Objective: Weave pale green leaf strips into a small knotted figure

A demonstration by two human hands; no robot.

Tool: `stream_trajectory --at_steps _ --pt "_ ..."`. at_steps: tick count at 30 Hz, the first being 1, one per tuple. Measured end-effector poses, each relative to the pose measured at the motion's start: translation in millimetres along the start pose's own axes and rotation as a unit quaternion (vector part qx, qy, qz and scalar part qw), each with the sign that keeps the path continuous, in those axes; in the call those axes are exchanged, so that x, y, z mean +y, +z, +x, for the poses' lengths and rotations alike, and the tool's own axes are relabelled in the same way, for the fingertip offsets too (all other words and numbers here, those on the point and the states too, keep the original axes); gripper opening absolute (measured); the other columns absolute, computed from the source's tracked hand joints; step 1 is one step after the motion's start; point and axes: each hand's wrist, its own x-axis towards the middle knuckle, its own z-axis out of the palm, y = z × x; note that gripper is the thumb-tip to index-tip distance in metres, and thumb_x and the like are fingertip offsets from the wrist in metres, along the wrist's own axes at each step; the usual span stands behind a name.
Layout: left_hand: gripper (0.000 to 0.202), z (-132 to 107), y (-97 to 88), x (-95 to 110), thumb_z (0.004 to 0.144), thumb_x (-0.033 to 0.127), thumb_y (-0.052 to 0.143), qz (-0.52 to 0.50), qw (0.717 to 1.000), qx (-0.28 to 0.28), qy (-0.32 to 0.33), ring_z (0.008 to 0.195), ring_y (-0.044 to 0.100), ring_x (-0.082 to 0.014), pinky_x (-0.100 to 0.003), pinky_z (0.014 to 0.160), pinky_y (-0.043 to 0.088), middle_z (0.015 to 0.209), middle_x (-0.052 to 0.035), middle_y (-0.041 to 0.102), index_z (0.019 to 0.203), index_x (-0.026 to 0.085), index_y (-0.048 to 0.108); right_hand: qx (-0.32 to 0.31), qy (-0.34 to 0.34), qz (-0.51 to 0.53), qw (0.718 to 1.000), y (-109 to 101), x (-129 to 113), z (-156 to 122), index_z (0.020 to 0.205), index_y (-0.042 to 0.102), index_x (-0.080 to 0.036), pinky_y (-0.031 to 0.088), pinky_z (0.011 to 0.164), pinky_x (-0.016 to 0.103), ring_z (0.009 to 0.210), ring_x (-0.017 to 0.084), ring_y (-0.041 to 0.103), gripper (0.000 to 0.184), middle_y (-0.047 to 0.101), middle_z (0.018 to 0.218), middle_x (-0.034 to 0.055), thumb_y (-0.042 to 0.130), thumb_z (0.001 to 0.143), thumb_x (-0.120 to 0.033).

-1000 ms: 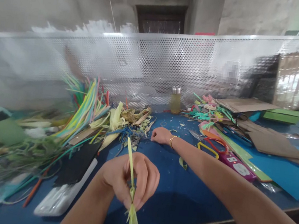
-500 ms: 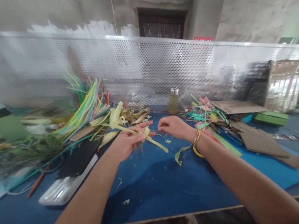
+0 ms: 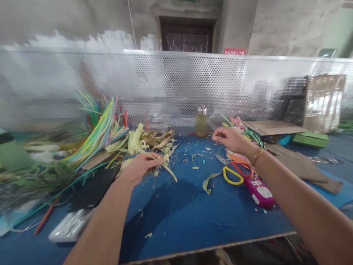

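My left hand (image 3: 143, 166) is closed with thumb and fingers around a pale green strip of corn husk (image 3: 170, 172), whose end sticks out to the right. More dried husk (image 3: 158, 139) lies heaped just behind that hand. Farther right, above the back of the table, my right hand (image 3: 228, 138) has its fingers pinched together; whatever they hold is too small to make out. Below the right wrist lie scissors (image 3: 233, 176) with a yellow and a red handle loop, partly over a magenta box-shaped thing (image 3: 262, 193). A curled loose husk piece (image 3: 209, 183) rests left of the scissors.
Bundled coloured stems (image 3: 100, 128) stand at left beside a black flat object (image 3: 93, 191). A capped bottle (image 3: 201, 123) stands at the back before a perforated metal screen (image 3: 183, 85). Brown cardboard (image 3: 300, 166) lies at right. Small scraps dot the blue tabletop (image 3: 176, 221).
My right hand has moved right, away from the left hand, and the scissors and magenta thing now show. My left hand has shifted slightly left, keeping the husk strip.
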Motion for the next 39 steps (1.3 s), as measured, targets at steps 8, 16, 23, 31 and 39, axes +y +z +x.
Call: stream_trajectory --at_steps 8,16,23,31,39 --pt "0.026 -15 0.5 23 0.054 0.027 0.088 -0.051 0.998 -0.009 0.031 0.094 0.069 -0.0236 -0.022 0.064 0.052 0.124 -0.0116 0.066 0.063 0.013 0.068 -0.015 0.074 0.021 0.997 11 8 -12 0.078 0.057 -0.017 0.045 0.065 0.024 0.065 0.014 0.063 0.011 0.068 0.070 0.0032 0.049 0.085 -0.018" --pt "0.023 -30 31.2 26 0.054 0.019 0.086 -0.206 0.972 -0.095 -0.063 0.086 0.070 -0.0178 -0.022 0.068 0.056 0.108 -0.0071 0.073 0.058 0.014 0.064 -0.040 0.169 0.313 0.934 52 -47 0 0.091 0.054 -0.017 0.054 0.068 0.028 0.066 0.015 0.068 0.007 0.072 0.076 0.0065 0.051 0.087 -0.014" --pt "0.023 -31 37.3 19 0.054 0.017 0.087 -0.227 0.962 -0.129 -0.085 0.084 0.070 -0.0167 -0.020 0.066 0.053 0.094 -0.0067 0.074 0.064 0.014 0.066 -0.119 0.065 0.364 0.921 80 -64 4 0.103 0.067 -0.017 0.048 0.097 0.029 0.108 0.014 0.065 0.027 0.070 0.118 0.0074 0.045 0.089 -0.010" --pt "0.020 -22 20.4 19 0.059 0.016 0.084 -0.246 0.963 -0.088 -0.065 0.069 0.064 -0.0092 -0.018 0.059 0.053 0.092 -0.0046 0.072 0.073 0.013 0.070 -0.059 -0.084 0.048 0.994 78 -69 2 0.104 0.073 -0.022 0.046 0.088 0.028 0.097 0.016 0.066 0.023 0.074 0.104 0.0024 0.055 0.091 -0.020" --pt "0.020 -22 27.0 18 0.061 0.013 0.082 -0.250 0.959 -0.093 -0.096 0.088 0.069 -0.0164 -0.016 0.063 0.054 0.099 -0.0064 0.073 0.063 0.014 0.062 0.006 -0.125 0.072 0.990 82 -63 -2 0.097 0.074 -0.028 0.022 0.112 0.041 0.113 0.017 0.062 0.021 0.075 0.103 -0.0018 0.053 0.096 -0.024"
